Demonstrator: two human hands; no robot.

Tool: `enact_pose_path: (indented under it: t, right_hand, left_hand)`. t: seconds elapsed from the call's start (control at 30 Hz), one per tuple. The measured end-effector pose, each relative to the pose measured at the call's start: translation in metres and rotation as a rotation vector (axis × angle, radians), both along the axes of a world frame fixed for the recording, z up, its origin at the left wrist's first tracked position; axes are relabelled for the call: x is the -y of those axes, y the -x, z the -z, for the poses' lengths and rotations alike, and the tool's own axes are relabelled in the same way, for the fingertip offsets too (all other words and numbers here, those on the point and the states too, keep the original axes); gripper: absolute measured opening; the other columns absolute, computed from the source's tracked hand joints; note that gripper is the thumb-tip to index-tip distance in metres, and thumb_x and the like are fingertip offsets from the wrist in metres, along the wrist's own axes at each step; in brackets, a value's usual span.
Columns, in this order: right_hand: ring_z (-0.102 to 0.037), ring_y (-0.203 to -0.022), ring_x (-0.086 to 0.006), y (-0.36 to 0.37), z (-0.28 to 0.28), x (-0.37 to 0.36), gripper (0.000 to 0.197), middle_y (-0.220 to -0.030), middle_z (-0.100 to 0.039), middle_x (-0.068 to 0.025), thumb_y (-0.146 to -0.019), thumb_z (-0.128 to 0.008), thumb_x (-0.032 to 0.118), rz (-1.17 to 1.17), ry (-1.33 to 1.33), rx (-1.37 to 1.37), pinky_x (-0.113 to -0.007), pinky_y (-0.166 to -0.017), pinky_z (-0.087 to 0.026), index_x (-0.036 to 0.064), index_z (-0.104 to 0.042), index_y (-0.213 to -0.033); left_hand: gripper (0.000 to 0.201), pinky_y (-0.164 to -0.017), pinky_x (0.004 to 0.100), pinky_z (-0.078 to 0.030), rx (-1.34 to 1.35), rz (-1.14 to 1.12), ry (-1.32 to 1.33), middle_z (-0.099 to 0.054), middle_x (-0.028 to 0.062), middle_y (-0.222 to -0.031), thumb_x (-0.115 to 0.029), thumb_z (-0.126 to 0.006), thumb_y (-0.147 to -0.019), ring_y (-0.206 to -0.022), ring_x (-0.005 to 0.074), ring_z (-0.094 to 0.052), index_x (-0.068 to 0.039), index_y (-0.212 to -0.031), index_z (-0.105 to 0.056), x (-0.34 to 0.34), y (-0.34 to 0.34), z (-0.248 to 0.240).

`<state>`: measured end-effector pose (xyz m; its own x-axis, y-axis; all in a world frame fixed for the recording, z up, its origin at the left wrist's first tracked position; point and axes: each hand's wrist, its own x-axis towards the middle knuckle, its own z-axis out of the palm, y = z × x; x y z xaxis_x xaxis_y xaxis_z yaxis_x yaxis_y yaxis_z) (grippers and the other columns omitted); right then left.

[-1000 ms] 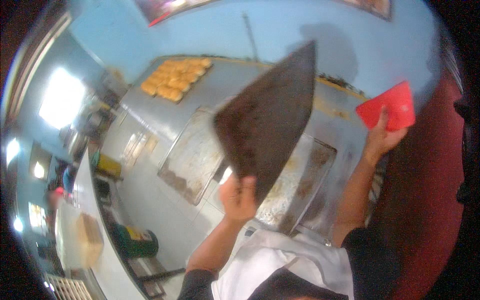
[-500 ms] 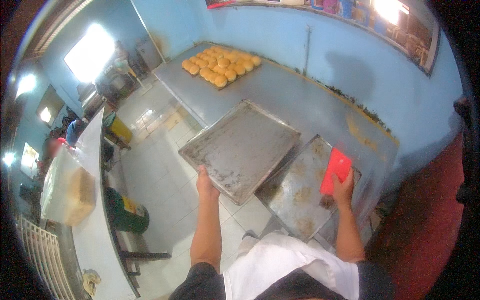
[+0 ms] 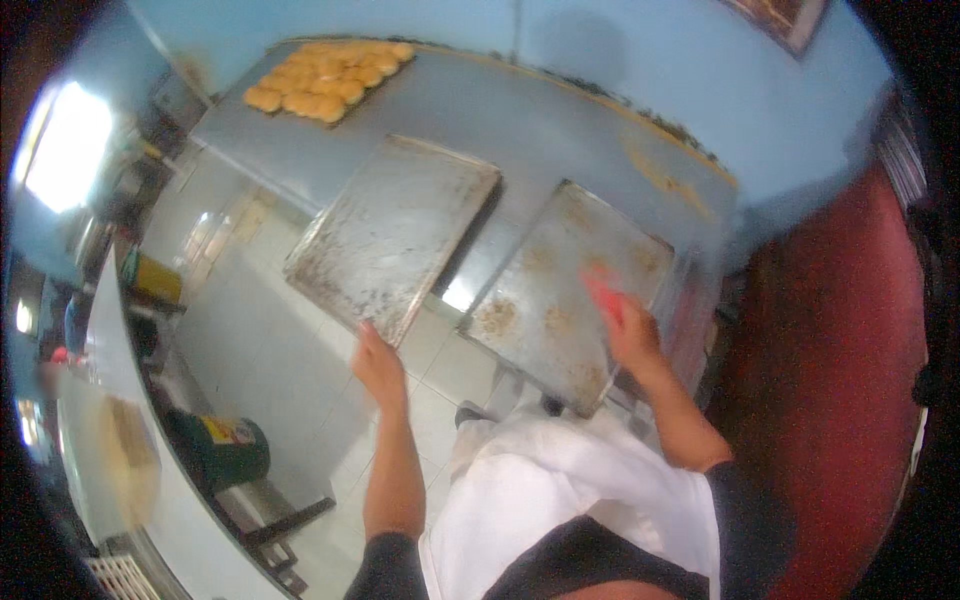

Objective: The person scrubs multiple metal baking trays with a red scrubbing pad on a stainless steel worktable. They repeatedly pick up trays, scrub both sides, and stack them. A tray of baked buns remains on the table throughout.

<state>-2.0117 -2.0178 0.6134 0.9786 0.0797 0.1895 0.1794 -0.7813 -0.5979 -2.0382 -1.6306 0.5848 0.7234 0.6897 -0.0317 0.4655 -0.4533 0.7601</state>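
Note:
My left hand (image 3: pixel 379 362) is closed on the near corner of an empty metal baking tray (image 3: pixel 400 225); the tray is scuffed with dark marks and tilts over the table's edge. My right hand (image 3: pixel 635 333) grips a flat red scraper-like piece (image 3: pixel 603 293), blurred by motion. It is held over a second baking tray (image 3: pixel 540 300), which has brownish stains and lies at the near side of the table. Whether the red piece touches that tray's surface I cannot tell.
Golden round buns (image 3: pixel 325 80) sit close together at the far left of the metal-topped table (image 3: pixel 470 110). On my left are a long white counter (image 3: pixel 110 330), a dark green bin (image 3: pixel 235 450) and a yellow bin (image 3: pixel 153 280). Red floor (image 3: pixel 820 400) lies to the right.
My right hand has drawn the red piece from the stained tray's right edge inward over its middle. The view has shifted, and the left-hand tray has swung to a different angle, still held.

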Motion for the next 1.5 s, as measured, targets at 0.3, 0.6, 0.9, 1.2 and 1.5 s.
enact_pose_path:
  t: [0.3,0.6,0.9,1.2,1.5]
  right_hand:
    - [-0.063,-0.094,-0.0354,0.059,0.039,-0.060,0.033,-0.106,-0.063,-0.0150,-0.089,-0.049,0.017,-0.529,0.463,-0.420,-0.045,-0.082,-0.052,0.0061,-0.057,-0.120]
    - [-0.067,-0.086,-0.0369,-0.162,0.083,0.101,0.023,-0.094,-0.067,-0.0207,-0.092,-0.048,0.018,0.074,0.560,-0.179,-0.052,-0.071,-0.054,0.0052,-0.064,-0.101]
    - [-0.067,-0.082,-0.0375,-0.057,0.075,0.002,0.028,-0.095,-0.064,-0.0257,-0.093,-0.049,0.022,-0.309,0.369,-0.280,-0.049,-0.067,-0.056,-0.0013,-0.060,-0.103]
    - [-0.064,-0.085,-0.0341,-0.110,0.093,0.044,0.026,-0.094,-0.065,-0.0191,-0.088,-0.051,0.015,-0.142,0.436,-0.177,-0.048,-0.074,-0.053,0.0003,-0.060,-0.107]
    - [-0.066,-0.080,-0.0329,-0.130,0.080,-0.070,0.027,-0.091,-0.066,-0.0182,-0.089,-0.055,0.022,-0.307,0.318,-0.256,-0.048,-0.070,-0.055,-0.0021,-0.063,-0.096]
  left_hand:
    - [0.028,-0.073,0.0289,-0.055,-0.264,0.584,0.941,-0.068,0.0083,-0.098,-0.014,-0.061,-0.093,-0.083,0.0169,-0.065,0.006,-0.113,-0.063,0.153,0.063,0.115]
    - [0.016,-0.066,0.0275,-0.052,-0.303,0.433,1.031,-0.063,0.0090,-0.079,-0.012,-0.062,-0.093,-0.072,0.0163,-0.063,0.003,-0.089,-0.059,0.171,0.059,0.090]
    - [0.019,-0.068,0.0284,-0.051,-0.288,0.243,1.138,-0.064,0.0094,-0.079,-0.015,-0.064,-0.093,-0.072,0.0165,-0.062,0.003,-0.089,-0.061,0.175,0.063,0.088]
    - [0.018,-0.066,0.0291,-0.051,-0.295,0.237,1.118,-0.065,0.0100,-0.083,-0.013,-0.064,-0.092,-0.071,0.0175,-0.063,0.005,-0.091,-0.062,0.177,0.062,0.083]
    - [0.018,-0.070,0.0285,-0.055,-0.330,0.236,1.124,-0.063,0.0078,-0.084,-0.013,-0.065,-0.092,-0.078,0.0180,-0.065,0.005,-0.091,-0.062,0.173,0.063,0.088]
